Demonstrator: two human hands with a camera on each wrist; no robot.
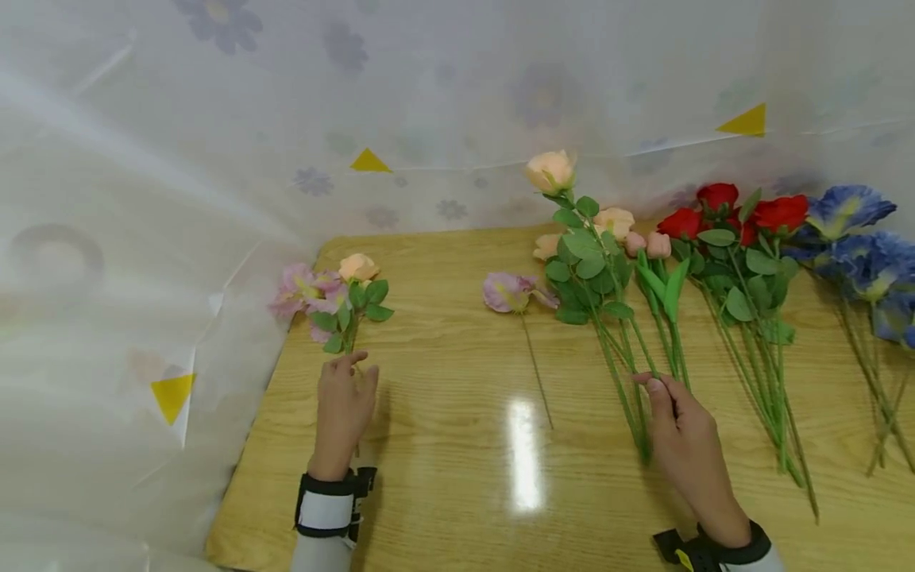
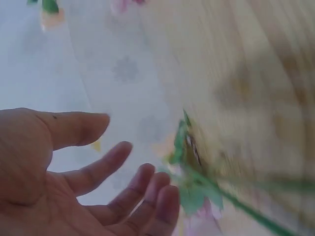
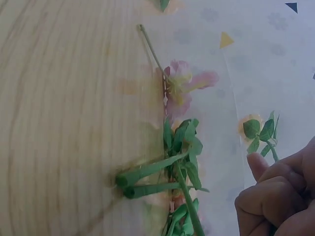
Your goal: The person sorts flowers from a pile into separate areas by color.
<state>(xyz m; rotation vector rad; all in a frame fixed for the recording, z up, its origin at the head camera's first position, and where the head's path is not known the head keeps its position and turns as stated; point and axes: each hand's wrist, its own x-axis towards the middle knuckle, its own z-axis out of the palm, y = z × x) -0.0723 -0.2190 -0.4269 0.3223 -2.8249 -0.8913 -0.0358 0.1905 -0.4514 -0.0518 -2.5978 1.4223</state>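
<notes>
At the left of the table my left hand hovers over the stems of a small bunch, its fingers loosely spread. That bunch has a peach rose beside several light purple flowers. In the left wrist view the fingers hold nothing, and green stems lie beyond their tips. My right hand pinches the green stem of a peach rose, lifted with its bloom toward the back curtain. Under it lie other peach roses with leafy stems.
A single light purple flower lies mid-table. Pink tulips, red roses and blue flowers lie in groups to the right. A pale flowered sheet with yellow triangles rises behind the wooden table.
</notes>
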